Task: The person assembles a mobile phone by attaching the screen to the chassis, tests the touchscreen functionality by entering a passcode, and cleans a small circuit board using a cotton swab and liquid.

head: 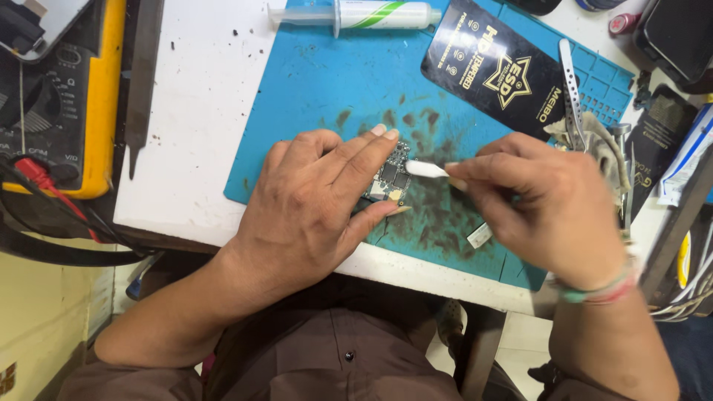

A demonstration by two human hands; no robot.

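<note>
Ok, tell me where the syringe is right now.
In the head view the syringe lies at the top edge, across the upper border of the blue mat, left of the black card.

Head view, steeply down, probably close.

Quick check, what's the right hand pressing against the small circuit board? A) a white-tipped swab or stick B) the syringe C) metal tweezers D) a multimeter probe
A: the right hand pinches a thin white-tipped stick whose tip meets the edge of the circuit board, which the left hand pins to the blue mat; the tweezers and syringe lie untouched.
</note>
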